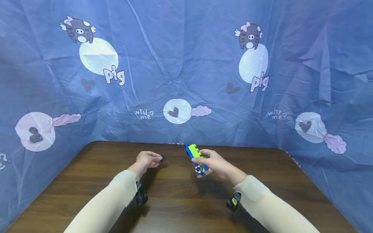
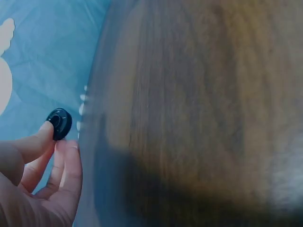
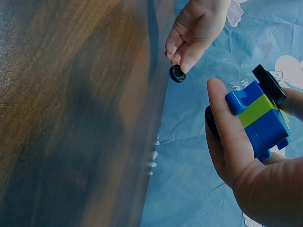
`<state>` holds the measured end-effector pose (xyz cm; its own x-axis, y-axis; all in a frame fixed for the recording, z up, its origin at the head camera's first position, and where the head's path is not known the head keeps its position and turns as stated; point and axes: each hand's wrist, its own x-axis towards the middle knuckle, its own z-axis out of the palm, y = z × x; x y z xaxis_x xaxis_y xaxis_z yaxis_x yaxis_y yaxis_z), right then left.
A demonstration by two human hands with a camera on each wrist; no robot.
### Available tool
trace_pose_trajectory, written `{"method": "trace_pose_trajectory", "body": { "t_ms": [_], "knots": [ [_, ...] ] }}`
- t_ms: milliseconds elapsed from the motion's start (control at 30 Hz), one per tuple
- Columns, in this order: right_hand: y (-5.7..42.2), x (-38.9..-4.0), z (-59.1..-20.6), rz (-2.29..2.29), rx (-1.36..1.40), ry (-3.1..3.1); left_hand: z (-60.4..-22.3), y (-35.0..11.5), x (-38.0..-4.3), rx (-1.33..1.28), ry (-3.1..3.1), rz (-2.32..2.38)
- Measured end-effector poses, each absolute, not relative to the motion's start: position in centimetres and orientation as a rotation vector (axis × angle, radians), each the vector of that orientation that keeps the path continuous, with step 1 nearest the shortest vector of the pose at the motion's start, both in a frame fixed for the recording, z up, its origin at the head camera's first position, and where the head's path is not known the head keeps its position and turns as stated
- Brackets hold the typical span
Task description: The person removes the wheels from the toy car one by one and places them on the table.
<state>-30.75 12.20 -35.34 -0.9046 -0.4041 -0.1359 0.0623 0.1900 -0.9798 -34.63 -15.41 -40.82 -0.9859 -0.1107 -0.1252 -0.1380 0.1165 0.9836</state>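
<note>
Wheel pinched in our left grip, bricks clasped in our right grip (three o'clock); bench below, cloth at twelve.

Blue, creased cloth hangs behind the worktop and along both its sides, printed with winged grey pigs, white discs, dark hearts, pink clouds and pale lettering. The worktop is brown, grained wood with rounded far corners. Soft shadows lie across it; the left wrist view shows a pale sheen.
</note>
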Motion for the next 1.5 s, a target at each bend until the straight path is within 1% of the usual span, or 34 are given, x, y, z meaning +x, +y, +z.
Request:
{"method": "trace_pose_trajectory", "body": {
  "t_ms": [333, 467, 800, 1167, 1500],
  "knots": [
    [11.9, -30.5, -35.5, -1.757, -0.355, 2.092, -42.0, -15.9, -36.0, -0.632, 2.347, 1.952],
    [11.9, -30.5, -35.5, -1.759, -0.358, 2.095, -42.1, -16.3, -36.2, -0.708, 2.339, 1.948],
    [12.1, -30.8, -35.8, -1.756, -0.382, 2.091, -41.7, -16.3, -36.2, -0.750, 2.272, 1.993],
    [12.4, -30.8, -35.8, -1.773, -0.406, 2.075, -41.7, -16.3, -36.4, -0.687, 2.238, 1.981],
    [12.6, -30.8, -36.0, -1.757, -0.417, 2.053, -40.8, -16.6, -35.9, -0.637, 2.393, 1.720]
  ]
}}
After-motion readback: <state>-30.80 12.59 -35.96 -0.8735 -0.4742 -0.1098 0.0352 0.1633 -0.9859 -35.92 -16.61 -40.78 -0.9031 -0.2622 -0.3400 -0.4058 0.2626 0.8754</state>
